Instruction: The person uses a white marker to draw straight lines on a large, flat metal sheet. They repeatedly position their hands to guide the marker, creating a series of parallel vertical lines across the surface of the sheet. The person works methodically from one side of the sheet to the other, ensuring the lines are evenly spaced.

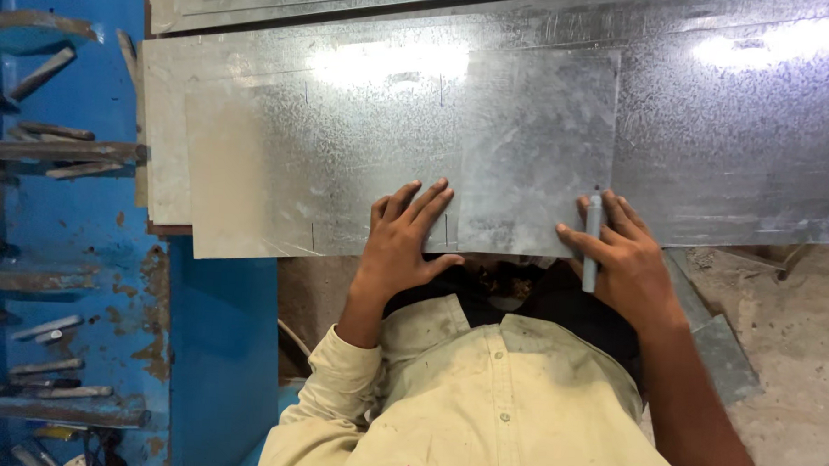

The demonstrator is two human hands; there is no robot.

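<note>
Large galvanized steel sheets (712,133) cover the tabletop, their near edge overhanging toward the person; a smaller rectangular sheet piece (537,145) lies flat on top of them, its lower edge at the near edge of the stack. The left hand (403,237) rests open, fingers spread and pressing flat on the sheets just beside the piece's lower left corner — the right hand (620,259) has its grip closed on a grey marker (592,239), held upright with its tip against the piece's right edge near the lower right corner.

No packages, labels, signs, screens.
</note>
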